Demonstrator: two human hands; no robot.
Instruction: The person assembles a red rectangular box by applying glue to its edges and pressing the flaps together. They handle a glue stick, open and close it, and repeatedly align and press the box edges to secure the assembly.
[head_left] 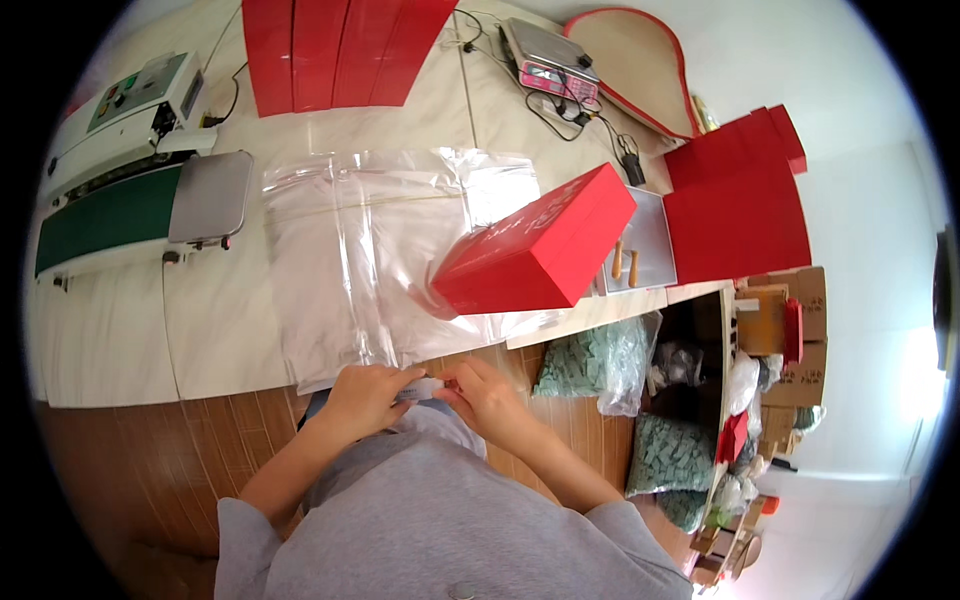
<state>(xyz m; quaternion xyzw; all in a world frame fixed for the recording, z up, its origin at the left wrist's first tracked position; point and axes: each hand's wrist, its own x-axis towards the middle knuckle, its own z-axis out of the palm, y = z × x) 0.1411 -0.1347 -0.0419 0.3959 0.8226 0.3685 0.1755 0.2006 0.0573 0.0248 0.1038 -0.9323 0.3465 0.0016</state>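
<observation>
Close to my body, just off the table's front edge, my left hand point(367, 399) and my right hand point(485, 398) hold a small white label-like slip point(421, 389) between them. The fingers of both are closed on it, one hand at each end. Its exact kind is too small to make out. Beyond my hands, a large clear plastic bag or film point(335, 250) lies spread on the table, its front edge hanging over near my left hand. A red box point(535, 245) stands on the film's right part, leaning in the view.
A sealing machine point(120, 170) with a green belt stands at left. More red boxes point(350, 50) are at the back and right. A scale point(552, 60) with cables, a grey tray point(655, 235) holding wooden-handled tools, and bags of green filler point(590, 360) sit rightward.
</observation>
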